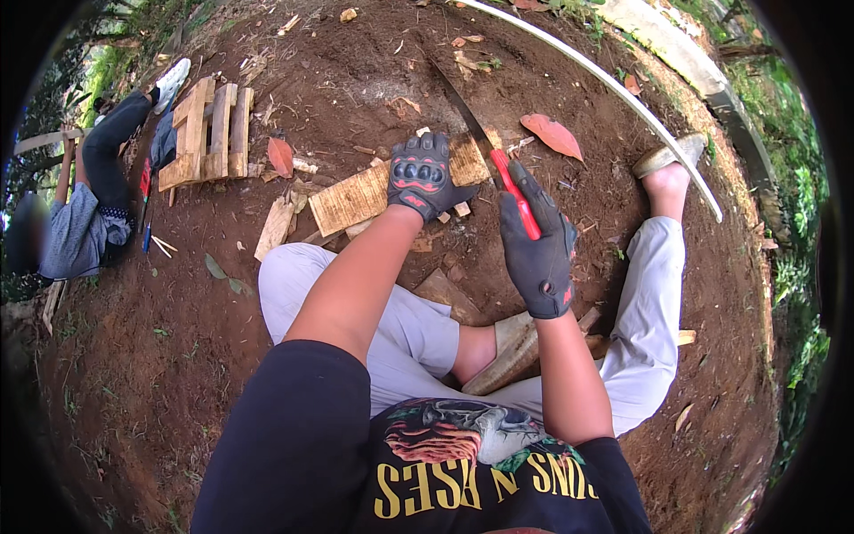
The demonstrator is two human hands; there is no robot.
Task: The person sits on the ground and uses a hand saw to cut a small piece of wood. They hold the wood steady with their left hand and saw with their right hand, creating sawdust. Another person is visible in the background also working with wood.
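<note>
A pale wooden plank [349,198] lies on the ground ahead of me, slanting up toward the right. My left hand [420,176], in a black glove with red trim, grips across it from above, fingers over the far edge and thumb toward the right. Gloved as well, my right hand [540,236] is closed around the red handle [517,193] of a long, dark, narrow blade [459,102]. The blade points away and to the left, at the plank's right end. Whether its edge is toothed is too small to tell.
A slatted wooden piece [212,133] stands at the left, near another seated person [76,227]. Offcuts [276,227] and chips are scattered around the plank. A large reddish leaf [552,136] lies right of the blade. A long pale strip [614,84] curves across the far right.
</note>
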